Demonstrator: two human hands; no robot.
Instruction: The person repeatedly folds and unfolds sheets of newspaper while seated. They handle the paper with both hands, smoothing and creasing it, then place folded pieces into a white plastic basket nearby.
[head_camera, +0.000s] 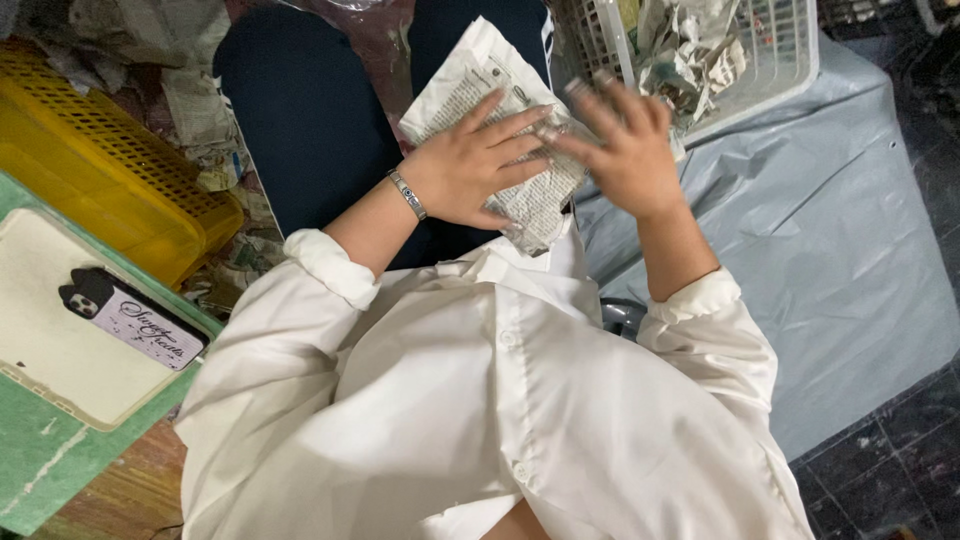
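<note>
A folded newspaper sheet (468, 78) lies on my lap over dark trousers (300, 120). My left hand (470, 165), with a metal bracelet on the wrist, presses flat on its middle with the fingers spread. My right hand (628, 150) is blurred; its fingertips meet the left hand's fingertips at the paper's right edge. Whether anything is wrapped inside the paper is hidden. I wear a white shirt with the sleeves rolled up.
A white plastic basket (790, 60) with crumpled newspaper (690, 50) stands at the upper right on a grey plastic sheet (830, 250). A yellow crate (100, 170) sits at left. A phone (130, 320) lies on a white tray (50, 340) on a green surface (40, 460).
</note>
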